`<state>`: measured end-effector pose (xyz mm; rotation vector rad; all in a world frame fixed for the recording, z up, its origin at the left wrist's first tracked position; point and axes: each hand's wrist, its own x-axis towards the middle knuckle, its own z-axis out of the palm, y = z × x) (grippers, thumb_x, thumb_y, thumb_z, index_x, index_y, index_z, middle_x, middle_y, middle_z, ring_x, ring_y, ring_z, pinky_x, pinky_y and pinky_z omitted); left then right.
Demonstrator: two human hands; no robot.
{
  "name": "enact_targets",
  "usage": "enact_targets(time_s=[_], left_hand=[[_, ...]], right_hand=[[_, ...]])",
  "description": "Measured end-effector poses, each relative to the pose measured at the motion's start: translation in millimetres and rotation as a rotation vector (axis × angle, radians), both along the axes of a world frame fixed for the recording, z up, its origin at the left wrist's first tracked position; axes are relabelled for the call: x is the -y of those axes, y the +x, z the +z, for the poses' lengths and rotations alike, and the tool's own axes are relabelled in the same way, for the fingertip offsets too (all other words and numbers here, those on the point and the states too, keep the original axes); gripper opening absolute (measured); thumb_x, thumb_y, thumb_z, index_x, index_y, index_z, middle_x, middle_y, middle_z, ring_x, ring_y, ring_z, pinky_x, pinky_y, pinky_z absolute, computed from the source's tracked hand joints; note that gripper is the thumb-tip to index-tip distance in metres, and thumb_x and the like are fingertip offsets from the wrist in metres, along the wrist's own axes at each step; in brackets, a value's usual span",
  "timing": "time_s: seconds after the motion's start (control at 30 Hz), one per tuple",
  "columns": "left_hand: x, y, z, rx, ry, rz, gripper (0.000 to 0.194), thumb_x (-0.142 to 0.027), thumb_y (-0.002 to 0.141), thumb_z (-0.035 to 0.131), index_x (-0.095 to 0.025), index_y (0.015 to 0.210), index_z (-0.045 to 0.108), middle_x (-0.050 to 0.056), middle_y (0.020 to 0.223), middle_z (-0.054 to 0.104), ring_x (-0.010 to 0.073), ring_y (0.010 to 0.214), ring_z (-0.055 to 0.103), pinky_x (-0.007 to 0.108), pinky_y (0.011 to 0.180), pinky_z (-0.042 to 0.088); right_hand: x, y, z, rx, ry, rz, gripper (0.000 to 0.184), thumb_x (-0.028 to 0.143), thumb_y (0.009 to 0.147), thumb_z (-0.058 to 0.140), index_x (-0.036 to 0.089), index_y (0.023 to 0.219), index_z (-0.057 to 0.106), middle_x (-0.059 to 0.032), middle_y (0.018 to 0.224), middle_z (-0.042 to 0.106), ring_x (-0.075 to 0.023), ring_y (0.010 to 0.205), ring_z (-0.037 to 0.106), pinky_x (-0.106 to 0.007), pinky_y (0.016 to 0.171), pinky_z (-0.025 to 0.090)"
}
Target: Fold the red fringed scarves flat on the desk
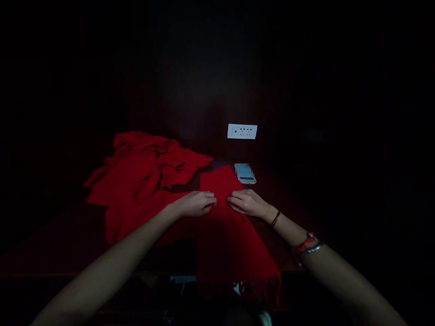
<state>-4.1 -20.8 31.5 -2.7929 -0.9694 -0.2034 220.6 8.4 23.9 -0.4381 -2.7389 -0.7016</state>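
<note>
On the dark surface (276,248), two hands gather the red cloth (231,246).
My left hand (197,203) and right hand (249,203) sit apart, fingers closed on its folds. The fringe (253,286) hangs past the near edge, so I reckon its weight could drag the cloth down if a pinch slackened; a sideways tug might nudge the phone (245,174) beside its far end. Fingertips are partly buried, gloom swallows the surroundings, and I can't tell whether the crumpled red heap (134,176) joins it.
</note>
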Motion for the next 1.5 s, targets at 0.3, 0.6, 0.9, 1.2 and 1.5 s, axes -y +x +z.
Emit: enact_targets(time_s=[0.3, 0.6, 0.9, 1.2, 1.5], left_hand=[[3, 0, 2.2, -0.044, 0.046, 0.029, 0.013, -0.017, 0.076, 0.038, -0.020, 0.081, 0.050, 0.001, 0.082, 0.052, 0.0127, 0.074, 0.049, 0.021, 0.066, 0.037], [2, -1, 3.2, -0.062, 0.065, 0.014, 0.012, -0.014, 0.077, 0.039, -0.020, 0.079, 0.048, 0.001, 0.081, 0.051, 0.0137, 0.074, 0.048, 0.022, 0.065, 0.036], [2, 0, 5.8, 0.057, -0.125, -0.058, 0.014, -0.013, 0.073, 0.043, -0.018, 0.081, 0.053, 0.001, 0.077, 0.051, 0.0122, 0.073, 0.048, 0.020, 0.067, 0.037], [-21, -2, -12.6, 0.281, -0.098, 0.311, 0.049, -0.043, 0.082, 0.026, -0.017, 0.123, 0.031, 0.010, 0.130, 0.027, 0.0210, 0.119, 0.021, 0.038, 0.096, 0.016], [-28, -12, -22.2, 0.073, -0.398, 0.454, 0.071, -0.061, 0.075, 0.017, -0.017, 0.130, 0.009, 0.009, 0.135, 0.006, 0.0218, 0.123, 0.004, 0.049, 0.094, 0.006]], right_hand=[[22, 10, -4.8, 0.011, -0.111, -0.176, 0.023, 0.023, 0.084, 0.029, 0.017, 0.086, 0.051, -0.0028, 0.076, 0.051, -0.0088, 0.061, 0.043, -0.021, 0.056, 0.028], [18, 11, 1.6, -0.014, -0.216, -0.234, 0.013, 0.017, 0.079, 0.036, 0.016, 0.079, 0.049, -0.0020, 0.073, 0.051, -0.0086, 0.058, 0.042, -0.020, 0.053, 0.027], [24, 19, 9.3, -0.155, -0.722, -0.088, 0.010, 0.025, 0.070, 0.052, 0.016, 0.068, 0.050, 0.0032, 0.060, 0.045, -0.0066, 0.053, 0.039, -0.018, 0.051, 0.031], [-19, -33, 12.3, -0.308, -0.590, -0.341, 0.058, 0.055, 0.073, 0.036, 0.016, 0.115, 0.042, -0.0132, 0.118, 0.041, -0.0240, 0.109, 0.035, -0.039, 0.088, 0.027], [-18, -19, -19.7, -0.116, -0.711, -0.440, 0.068, 0.060, 0.075, 0.017, 0.019, 0.129, 0.017, -0.0076, 0.135, 0.016, -0.0216, 0.123, 0.011, -0.041, 0.098, 0.012]])
